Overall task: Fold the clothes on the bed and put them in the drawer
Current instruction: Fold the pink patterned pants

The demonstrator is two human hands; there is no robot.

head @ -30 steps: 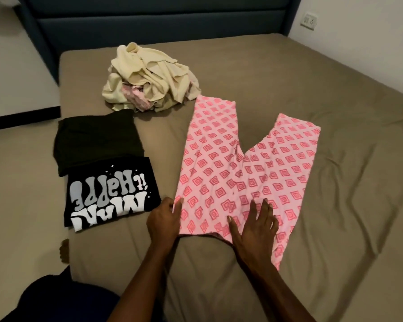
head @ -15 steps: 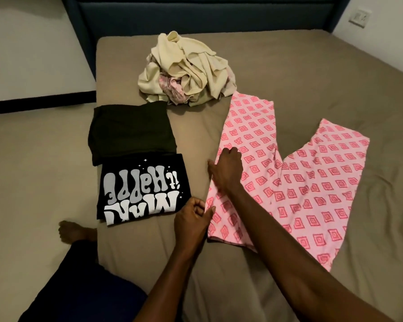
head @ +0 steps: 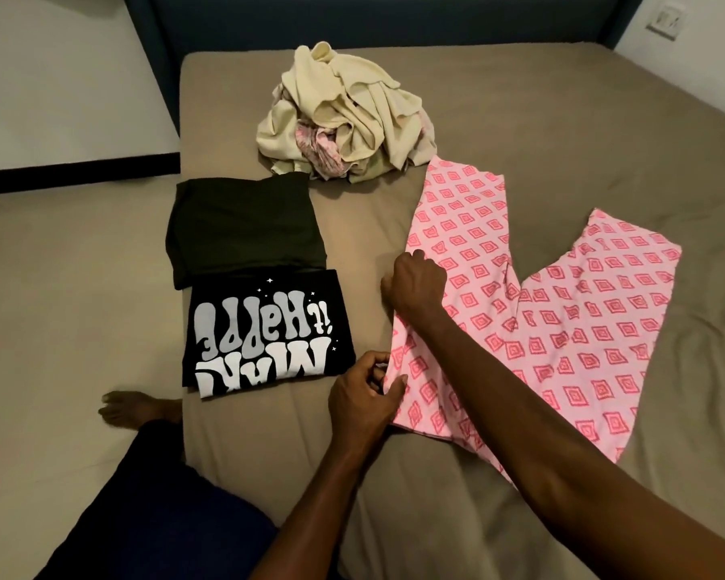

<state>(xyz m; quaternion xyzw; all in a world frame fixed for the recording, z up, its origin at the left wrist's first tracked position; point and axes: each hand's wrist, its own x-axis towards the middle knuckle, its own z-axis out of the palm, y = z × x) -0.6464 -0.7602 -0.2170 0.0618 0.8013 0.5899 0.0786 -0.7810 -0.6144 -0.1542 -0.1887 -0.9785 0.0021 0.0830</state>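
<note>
Head view, downward over bed

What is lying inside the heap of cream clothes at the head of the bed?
A crumpled pink patterned garment shows between the folds of the cream clothes. Anything deeper inside the heap is covered.

— On the bed?
— Pink patterned trousers, left edge pinched by left hand and right hand.
— Beside them?
— Folded black printed shirt, dark folded garment, cream heap.
</note>
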